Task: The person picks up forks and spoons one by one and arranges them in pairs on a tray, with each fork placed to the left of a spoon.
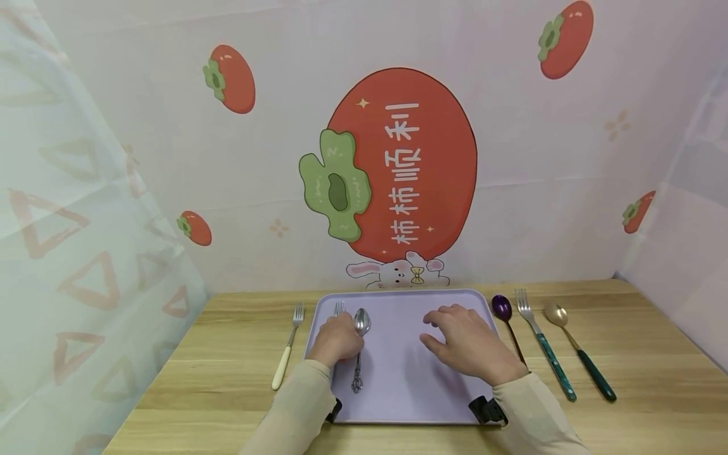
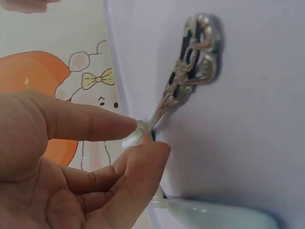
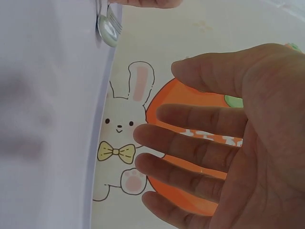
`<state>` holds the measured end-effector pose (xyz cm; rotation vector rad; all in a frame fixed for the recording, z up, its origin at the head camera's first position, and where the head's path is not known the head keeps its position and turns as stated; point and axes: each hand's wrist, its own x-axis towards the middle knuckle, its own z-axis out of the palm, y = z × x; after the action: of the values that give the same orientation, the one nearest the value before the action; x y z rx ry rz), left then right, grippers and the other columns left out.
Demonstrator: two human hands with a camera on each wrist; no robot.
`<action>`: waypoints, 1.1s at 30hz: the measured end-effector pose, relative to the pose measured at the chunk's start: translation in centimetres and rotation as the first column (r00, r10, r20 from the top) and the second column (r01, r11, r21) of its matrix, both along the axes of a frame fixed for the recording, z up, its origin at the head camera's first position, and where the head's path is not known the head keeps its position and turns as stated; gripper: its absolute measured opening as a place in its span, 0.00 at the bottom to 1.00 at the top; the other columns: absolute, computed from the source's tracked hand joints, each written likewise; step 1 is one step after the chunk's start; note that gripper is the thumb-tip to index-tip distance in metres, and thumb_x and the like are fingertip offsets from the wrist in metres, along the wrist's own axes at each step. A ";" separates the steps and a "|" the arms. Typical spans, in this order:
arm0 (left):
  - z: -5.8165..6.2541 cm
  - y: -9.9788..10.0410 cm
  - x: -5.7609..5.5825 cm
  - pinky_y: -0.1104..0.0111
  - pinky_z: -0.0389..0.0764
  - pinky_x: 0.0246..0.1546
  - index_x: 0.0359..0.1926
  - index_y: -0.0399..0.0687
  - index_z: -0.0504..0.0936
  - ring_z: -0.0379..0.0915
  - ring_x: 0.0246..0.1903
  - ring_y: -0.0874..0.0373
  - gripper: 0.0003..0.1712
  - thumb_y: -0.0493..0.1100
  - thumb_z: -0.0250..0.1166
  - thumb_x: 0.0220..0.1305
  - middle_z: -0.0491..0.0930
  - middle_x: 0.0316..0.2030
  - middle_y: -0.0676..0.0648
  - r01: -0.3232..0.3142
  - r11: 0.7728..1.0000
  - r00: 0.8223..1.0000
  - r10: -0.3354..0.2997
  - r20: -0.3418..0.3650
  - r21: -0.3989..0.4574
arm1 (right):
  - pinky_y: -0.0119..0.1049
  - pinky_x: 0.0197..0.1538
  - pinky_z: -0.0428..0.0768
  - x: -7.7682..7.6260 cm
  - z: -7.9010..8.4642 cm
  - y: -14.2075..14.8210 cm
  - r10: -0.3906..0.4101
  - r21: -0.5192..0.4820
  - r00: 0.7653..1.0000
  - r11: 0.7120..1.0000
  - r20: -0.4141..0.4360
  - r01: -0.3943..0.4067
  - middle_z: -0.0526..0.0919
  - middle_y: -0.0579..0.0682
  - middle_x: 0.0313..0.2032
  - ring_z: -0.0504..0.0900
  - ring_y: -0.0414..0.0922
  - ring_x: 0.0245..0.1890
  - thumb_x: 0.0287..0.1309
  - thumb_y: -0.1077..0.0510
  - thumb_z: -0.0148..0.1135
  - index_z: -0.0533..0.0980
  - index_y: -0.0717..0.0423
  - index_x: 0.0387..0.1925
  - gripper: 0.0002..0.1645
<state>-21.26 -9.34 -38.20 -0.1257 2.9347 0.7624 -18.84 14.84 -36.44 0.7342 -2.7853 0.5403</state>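
On the tray (image 1: 398, 404) lies a silver spoon (image 1: 357, 382) with an ornate openwork handle. My left hand (image 1: 338, 338) is at its neck, thumb and index finger on either side. The left wrist view shows the spoon's handle (image 2: 190, 62) close to the tray surface, and part of the bowl behind the fingertips. Just left of the spoon is a fork (image 1: 339, 308), mostly hidden by the hand; its pale handle (image 2: 224, 217) appears low in the left wrist view. Over the tray's right side, my right hand (image 1: 469, 344) holds nothing, fingers spread and slightly bent.
Left of the tray lies a cream-handled fork (image 1: 287, 347). To its right are a purple spoon (image 1: 502, 308), a green-handled fork (image 1: 548, 351) and a gold spoon with a dark green handle (image 1: 591, 366). A printed cloth (image 1: 256, 170) hangs behind the wooden table (image 1: 227, 354).
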 end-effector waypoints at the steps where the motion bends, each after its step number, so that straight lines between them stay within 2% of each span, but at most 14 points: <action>1: 0.1 -0.1 0.0 0.63 0.74 0.18 0.31 0.37 0.74 0.73 0.21 0.50 0.07 0.32 0.64 0.52 0.74 0.24 0.41 0.001 1.000 1.000 -0.001 -0.004 -0.006 | 0.50 0.50 0.79 0.0 0.0 0.0 -0.001 0.001 1.000 1.000 0.000 0.001 0.86 0.46 0.39 0.82 0.49 0.44 0.60 0.51 0.71 0.84 0.55 0.44 0.14; 4: 0.5 -0.3 0.1 0.61 0.76 0.20 0.37 0.34 0.75 0.73 0.24 0.48 0.12 0.33 0.66 0.51 0.74 0.26 0.40 0.012 1.000 0.999 -0.012 -0.032 -0.027 | 0.51 0.51 0.79 0.0 0.0 0.0 -0.003 0.002 1.000 1.000 0.001 0.003 0.86 0.47 0.40 0.82 0.49 0.44 0.60 0.51 0.71 0.84 0.55 0.44 0.14; 7: 0.9 -0.5 0.3 0.61 0.75 0.20 0.37 0.33 0.76 0.72 0.23 0.49 0.13 0.36 0.68 0.53 0.74 0.25 0.40 0.029 0.999 0.997 -0.031 -0.064 -0.040 | 0.51 0.51 0.79 0.0 0.1 0.0 -0.005 0.002 1.000 1.000 0.003 0.005 0.86 0.47 0.40 0.82 0.50 0.45 0.60 0.51 0.71 0.84 0.54 0.44 0.14; 11: 1.5 -0.8 0.5 0.66 0.67 0.16 0.27 0.39 0.75 0.66 0.18 0.56 0.11 0.39 0.69 0.55 0.70 0.19 0.47 0.048 0.998 0.995 -0.051 -0.090 -0.041 | 0.51 0.51 0.79 0.1 0.1 0.0 -0.012 0.004 1.000 1.000 0.006 0.012 0.86 0.46 0.39 0.82 0.50 0.45 0.60 0.51 0.71 0.84 0.54 0.45 0.14; 15: 2.1 -0.9 0.7 0.70 0.56 0.14 0.16 0.48 0.67 0.56 0.13 0.61 0.20 0.40 0.69 0.56 0.61 0.12 0.54 0.053 0.998 0.995 -0.056 -0.081 -0.033 | 0.51 0.50 0.79 0.1 0.1 0.0 -0.010 0.008 1.000 1.000 0.004 0.010 0.86 0.46 0.39 0.82 0.49 0.44 0.61 0.51 0.71 0.84 0.54 0.45 0.15; 18: 2.5 -1.0 1.0 0.70 0.54 0.14 0.14 0.50 0.65 0.54 0.13 0.62 0.23 0.42 0.69 0.59 0.59 0.12 0.55 0.055 0.998 0.995 -0.057 -0.084 -0.023 | 0.51 0.50 0.79 0.1 0.0 0.0 -0.005 0.009 1.000 1.000 -0.001 0.005 0.85 0.46 0.39 0.82 0.49 0.44 0.61 0.51 0.71 0.84 0.54 0.44 0.14; 23: 2.9 -1.6 1.2 0.70 0.56 0.15 0.16 0.48 0.69 0.56 0.15 0.62 0.19 0.40 0.68 0.59 0.61 0.14 0.54 0.058 0.998 0.990 -0.059 -0.130 -0.009 | 0.51 0.49 0.79 0.0 0.0 0.0 -0.005 0.007 1.000 1.000 -0.002 0.005 0.85 0.46 0.39 0.82 0.49 0.44 0.61 0.51 0.71 0.84 0.54 0.44 0.14; 28: 3.1 -2.8 1.3 0.67 0.67 0.19 0.27 0.43 0.79 0.67 0.20 0.59 0.06 0.39 0.66 0.57 0.72 0.21 0.51 0.060 0.998 0.982 -0.060 -0.177 -0.005 | 0.51 0.50 0.79 0.0 -0.1 0.0 -0.007 0.004 1.000 1.000 0.002 0.007 0.86 0.46 0.39 0.82 0.49 0.44 0.61 0.51 0.71 0.84 0.54 0.45 0.14; 31: 3.3 -3.8 1.5 0.63 0.73 0.23 0.37 0.40 0.82 0.73 0.25 0.55 0.08 0.41 0.67 0.60 0.79 0.28 0.48 0.043 0.999 0.982 -0.042 -0.186 -0.001 | 0.51 0.50 0.79 0.0 0.0 0.0 -0.007 0.003 1.000 1.000 0.001 0.007 0.86 0.46 0.40 0.82 0.50 0.45 0.60 0.51 0.71 0.84 0.54 0.45 0.14; 33: 3.4 -4.4 1.6 0.62 0.75 0.25 0.37 0.40 0.83 0.75 0.27 0.54 0.10 0.43 0.68 0.60 0.81 0.31 0.47 0.030 1.000 0.980 -0.029 -0.196 0.005 | 0.51 0.50 0.79 0.0 -0.1 0.0 -0.006 0.003 1.000 1.000 -0.002 0.006 0.85 0.46 0.40 0.82 0.50 0.45 0.61 0.51 0.71 0.84 0.54 0.45 0.14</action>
<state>-19.67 -13.73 -34.84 -0.0061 3.1091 0.8266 -18.80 14.87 -36.49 0.7265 -2.7863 0.5345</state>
